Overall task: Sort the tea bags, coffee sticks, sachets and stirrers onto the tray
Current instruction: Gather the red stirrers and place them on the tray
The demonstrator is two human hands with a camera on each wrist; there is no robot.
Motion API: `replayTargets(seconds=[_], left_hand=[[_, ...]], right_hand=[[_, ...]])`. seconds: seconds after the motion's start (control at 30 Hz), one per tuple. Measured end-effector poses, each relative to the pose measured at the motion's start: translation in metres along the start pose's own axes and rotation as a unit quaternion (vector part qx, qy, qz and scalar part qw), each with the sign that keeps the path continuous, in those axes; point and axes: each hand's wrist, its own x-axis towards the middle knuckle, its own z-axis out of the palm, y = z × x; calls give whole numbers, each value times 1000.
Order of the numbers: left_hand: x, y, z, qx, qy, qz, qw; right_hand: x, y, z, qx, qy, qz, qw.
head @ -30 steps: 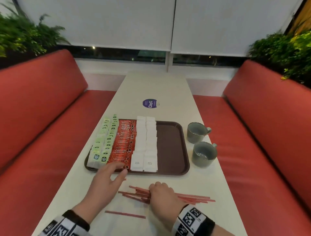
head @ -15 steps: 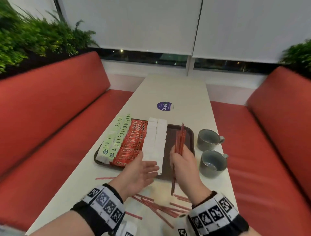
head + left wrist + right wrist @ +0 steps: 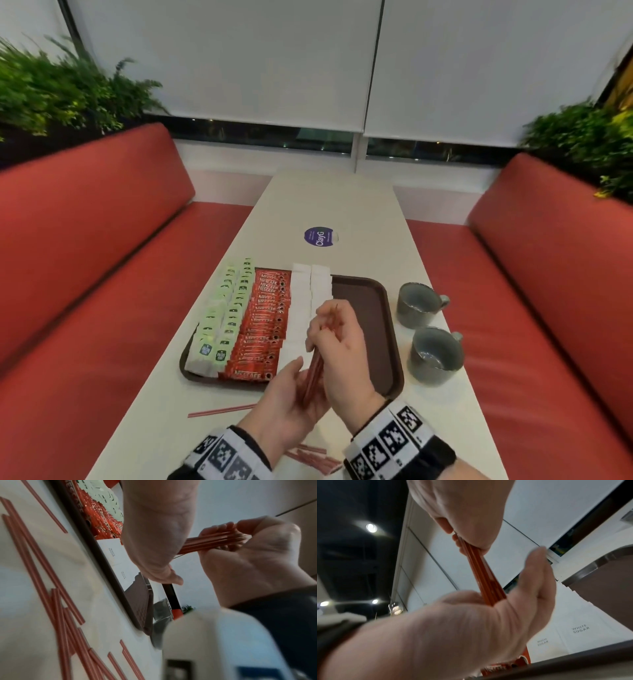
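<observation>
- The right hand (image 3: 342, 356) has its fingers curled round a bundle of red stirrers (image 3: 317, 365), held nearly upright over the near edge of the tray.
- The left hand (image 3: 291, 394) is open, palm turned up, with the lower ends of the bundle resting against the palm (the right wrist view shows the thumb standing straight beside them).
- The brown tray (image 3: 370, 329) lies lengthwise on the white table (image 3: 329, 205). Its right part is bare.
- Across the tray, left to right, run rows of pale green tea bags (image 3: 222, 322), red Nescafe coffee sticks (image 3: 263, 325) and white sugar sachets (image 3: 301, 298).
- Loose stirrers (image 3: 56, 601) lie scattered on the table near the person, off the tray; one (image 3: 222, 410) lies apart to the left.
- Two grey cups (image 3: 419, 303) stand on the table just right of the tray.
- A round purple sticker (image 3: 320, 236) sits on the table beyond the tray.
- Red benches (image 3: 102, 257) flank the table.
</observation>
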Motion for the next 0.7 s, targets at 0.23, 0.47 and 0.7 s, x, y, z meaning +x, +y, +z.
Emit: replayTargets(seconds=[0.23,0.47,0.7], left_hand=[[-13,16,10,-59,-99,40,993],[9,18,-1,-80,-88,29,993],[34,53,-29,90,-10,61,994]], right_hand=[[0,10,24,-121,4,-22,992],[2,31,35,-180,-12,34,983],[105,56,-12,-300,68,186,933]])
